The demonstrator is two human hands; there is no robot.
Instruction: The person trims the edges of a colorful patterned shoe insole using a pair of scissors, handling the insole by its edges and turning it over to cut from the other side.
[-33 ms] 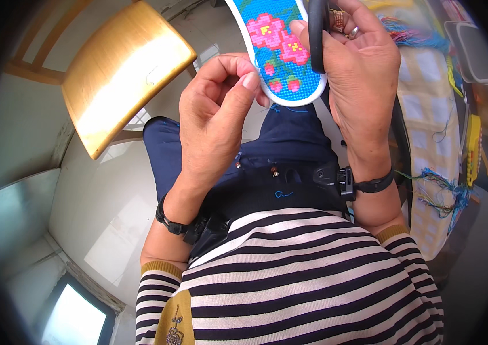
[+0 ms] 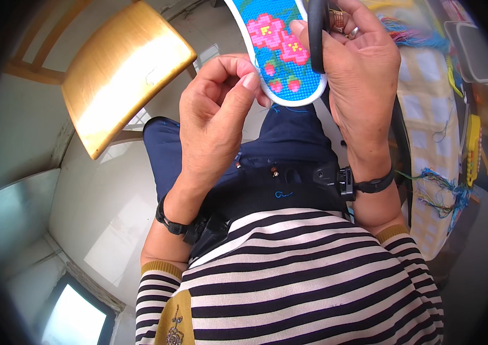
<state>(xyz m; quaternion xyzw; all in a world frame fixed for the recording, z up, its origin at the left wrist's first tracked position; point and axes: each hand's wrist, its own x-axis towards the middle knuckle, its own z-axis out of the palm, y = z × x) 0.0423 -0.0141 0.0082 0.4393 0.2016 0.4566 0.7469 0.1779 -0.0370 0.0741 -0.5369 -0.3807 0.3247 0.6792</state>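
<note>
A blue cross-stitched insole (image 2: 268,52) with pink flowers, red buds and white edging is held upright-facing above my lap. My right hand (image 2: 361,75) grips its right side, with the thumb on the stitched face and a black curved handle (image 2: 316,37) beside that thumb. My left hand (image 2: 216,109) is closed at the lower left edge, thumb and index finger pinched together; what lies between them is too small to make out. Short blue threads (image 2: 283,194) rest on my dark clothing and hang below the insole.
A wooden chair (image 2: 129,69) stands at upper left. On the right, a checked cloth (image 2: 428,98) bears bundles of colored thread (image 2: 445,195), beside a yellow tool (image 2: 473,149) and a clear plastic container (image 2: 471,52). A bright rectangle (image 2: 77,316) shows at lower left.
</note>
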